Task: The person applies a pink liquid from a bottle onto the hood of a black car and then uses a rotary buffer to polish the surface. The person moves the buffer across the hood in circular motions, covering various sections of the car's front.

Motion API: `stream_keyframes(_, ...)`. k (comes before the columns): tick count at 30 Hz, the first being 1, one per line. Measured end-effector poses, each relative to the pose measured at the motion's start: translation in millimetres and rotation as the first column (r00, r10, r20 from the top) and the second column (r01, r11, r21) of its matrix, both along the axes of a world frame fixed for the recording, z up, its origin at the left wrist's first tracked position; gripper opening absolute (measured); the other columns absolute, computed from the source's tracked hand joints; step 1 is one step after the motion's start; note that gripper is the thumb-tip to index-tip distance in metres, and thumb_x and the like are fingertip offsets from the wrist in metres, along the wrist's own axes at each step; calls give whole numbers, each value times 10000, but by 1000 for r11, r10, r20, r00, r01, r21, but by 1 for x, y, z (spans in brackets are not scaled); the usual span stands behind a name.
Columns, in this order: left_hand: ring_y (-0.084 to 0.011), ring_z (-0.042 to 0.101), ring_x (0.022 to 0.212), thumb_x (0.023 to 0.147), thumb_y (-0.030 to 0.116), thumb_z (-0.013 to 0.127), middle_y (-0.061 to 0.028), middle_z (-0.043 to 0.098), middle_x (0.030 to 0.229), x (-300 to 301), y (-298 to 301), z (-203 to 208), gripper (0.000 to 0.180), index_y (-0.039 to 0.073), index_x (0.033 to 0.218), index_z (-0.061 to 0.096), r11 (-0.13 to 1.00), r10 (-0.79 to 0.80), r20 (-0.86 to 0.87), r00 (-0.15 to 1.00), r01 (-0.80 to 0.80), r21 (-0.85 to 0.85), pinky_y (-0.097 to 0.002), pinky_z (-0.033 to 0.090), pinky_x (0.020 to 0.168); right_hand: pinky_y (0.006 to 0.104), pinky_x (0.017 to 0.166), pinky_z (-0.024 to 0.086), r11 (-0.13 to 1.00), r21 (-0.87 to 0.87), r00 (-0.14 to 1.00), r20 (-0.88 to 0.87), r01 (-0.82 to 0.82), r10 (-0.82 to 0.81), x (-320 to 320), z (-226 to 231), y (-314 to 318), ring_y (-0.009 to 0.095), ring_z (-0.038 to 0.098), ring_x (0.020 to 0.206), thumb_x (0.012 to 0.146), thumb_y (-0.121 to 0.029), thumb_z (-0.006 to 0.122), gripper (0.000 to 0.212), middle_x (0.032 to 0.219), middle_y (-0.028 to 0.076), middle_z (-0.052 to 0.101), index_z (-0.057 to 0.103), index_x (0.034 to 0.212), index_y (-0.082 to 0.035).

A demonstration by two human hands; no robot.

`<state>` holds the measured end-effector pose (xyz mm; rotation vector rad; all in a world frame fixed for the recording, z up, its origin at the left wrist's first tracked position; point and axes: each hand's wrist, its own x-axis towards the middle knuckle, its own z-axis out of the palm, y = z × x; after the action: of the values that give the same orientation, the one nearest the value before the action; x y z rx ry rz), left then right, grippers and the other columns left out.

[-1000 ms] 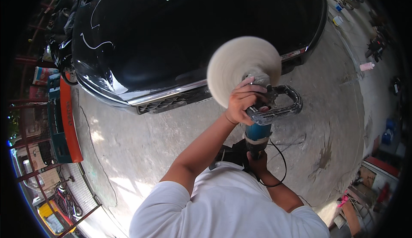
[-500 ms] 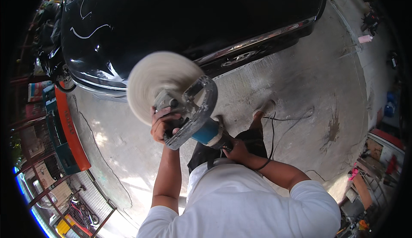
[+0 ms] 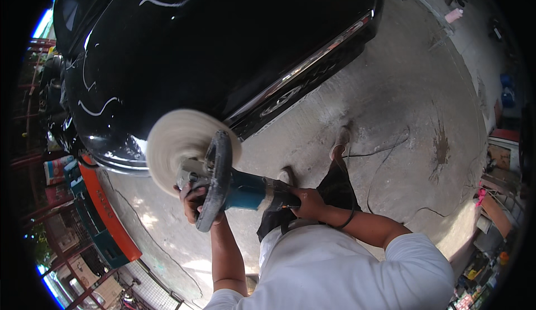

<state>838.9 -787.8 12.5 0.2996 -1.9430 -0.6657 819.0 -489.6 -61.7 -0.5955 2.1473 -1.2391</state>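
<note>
I hold a blue rotary polisher [image 3: 247, 190] with both hands in front of my waist. Its large off-white round pad [image 3: 177, 142] is blurred by spinning and overlaps the front corner of the black car [image 3: 223, 36] in the view. I cannot tell whether the pad touches the paint. My left hand [image 3: 195, 205] is closed around the gripping part by the head, partly behind the dark loop handle [image 3: 216, 181]. At the rear end, my right hand [image 3: 310, 203] wraps the grip. Pale streaks [image 3: 100, 108] lie on the glossy black panel.
A black power cord [image 3: 371, 152] trails over the concrete floor [image 3: 391, 103] beside my feet. On the left, an orange and green bumper-like panel [image 3: 109, 215] stands by a red metal frame. Assorted clutter [image 3: 497, 209] lines the right side.
The polisher has swung to the left and now lies more level across my body, its pad lower in view. The car appears shifted and turned as my head moved. Both hands keep their hold.
</note>
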Motion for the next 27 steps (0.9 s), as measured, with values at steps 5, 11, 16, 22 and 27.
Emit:
stream_keyframes(5,-261,748,975,999,364,681,-39,761,737,-137,138,11,454,125,650,514,927,-374,49,926,374,15,-550,355,1209,429,841,600,980,-7,974,115,199,-197,-43,-29,134,352,760,990,826,-203,814,407,1051,188,765,708,1195,-66)
stream_keyframes(11,-236,764,1010,852,126,791,-43,781,817,-346,293,42,162,105,733,683,741,-667,83,740,671,-24,-527,416,1155,436,886,588,888,175,901,6,426,-434,-156,-20,249,352,756,1015,837,-261,833,359,1013,204,767,721,1086,-27)
stream_keyframes(16,-264,748,1005,755,106,794,-82,777,944,-490,385,68,78,92,805,736,689,-722,-26,691,722,70,-523,441,1152,364,640,547,871,7,840,261,491,-476,-278,6,329,173,682,630,828,-217,834,240,689,66,698,677,818,-37)
stream_keyframes(22,-255,744,990,758,105,775,-70,771,927,-533,392,82,67,94,803,726,715,-691,-50,721,692,101,-517,444,1157,316,547,483,853,-53,806,362,519,-468,-330,29,336,112,607,552,831,-126,811,203,630,10,644,644,736,-59)
stream_keyframes(27,-225,756,1004,781,95,758,-66,770,881,-454,339,68,33,100,773,726,726,-680,-68,730,684,74,-498,427,1156,373,727,576,915,-3,902,168,404,-398,-263,-8,311,191,728,765,828,-168,836,235,854,82,757,700,943,-15)
